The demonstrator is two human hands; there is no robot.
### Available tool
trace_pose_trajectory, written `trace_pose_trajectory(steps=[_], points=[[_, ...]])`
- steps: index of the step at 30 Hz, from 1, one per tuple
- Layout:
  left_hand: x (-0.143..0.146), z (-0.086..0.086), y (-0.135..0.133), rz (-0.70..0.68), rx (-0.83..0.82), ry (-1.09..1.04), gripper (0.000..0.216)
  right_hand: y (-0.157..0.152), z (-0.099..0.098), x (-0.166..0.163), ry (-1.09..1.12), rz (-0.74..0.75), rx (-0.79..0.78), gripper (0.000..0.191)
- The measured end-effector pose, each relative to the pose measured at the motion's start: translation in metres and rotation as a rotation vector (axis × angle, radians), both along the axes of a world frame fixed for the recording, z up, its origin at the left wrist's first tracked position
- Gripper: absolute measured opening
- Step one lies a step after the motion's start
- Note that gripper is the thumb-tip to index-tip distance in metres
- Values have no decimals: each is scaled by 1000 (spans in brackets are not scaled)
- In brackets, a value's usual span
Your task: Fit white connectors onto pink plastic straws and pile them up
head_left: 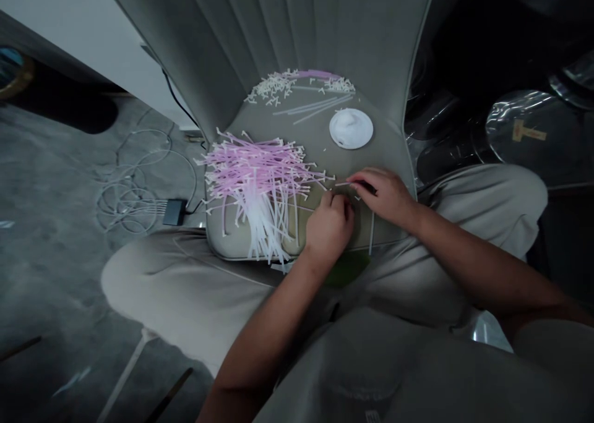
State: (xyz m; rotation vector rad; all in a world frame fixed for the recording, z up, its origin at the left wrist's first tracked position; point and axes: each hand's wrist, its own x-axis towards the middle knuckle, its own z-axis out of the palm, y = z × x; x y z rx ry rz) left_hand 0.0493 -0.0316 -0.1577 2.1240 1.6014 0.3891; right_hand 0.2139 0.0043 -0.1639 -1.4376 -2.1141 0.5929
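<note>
My thin plastic strips fade from pink near their heads to milky white at the tails, heaped on the grey-green seat, whose back runs in vertical pleats. A round lid shows plain white. My beige trousers carry one thin seam; the floor is mottled grey.

Plastic strips: thin, smooth, pink and translucent white, with a faint gloss.
Round lid: white plastic, smooth, matt.
Chair seat: grey-green upholstery, smooth, low sheen, stitched ribs.
Trousers: beige cloth, soft, matt.
Floor: grey concrete, rough, matt.
Clear sheeting: transparent plastic, creased, glossy.
Cable: thin, white, smooth plastic sheath.
</note>
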Motion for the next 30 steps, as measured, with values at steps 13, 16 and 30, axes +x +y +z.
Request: trace_pose_trajectory(steps=[13,16,30], points=[[-23,7,8,475,-419,-1064,27,-4,-5,-10,107,-103,112,10],[-24,6,11,506,-452,-1130,30,-5,-5,-13,114,-56,128,15],[-22,0,15,516,-497,-1154,34,-7,-1,-13,169,128,27,22]])
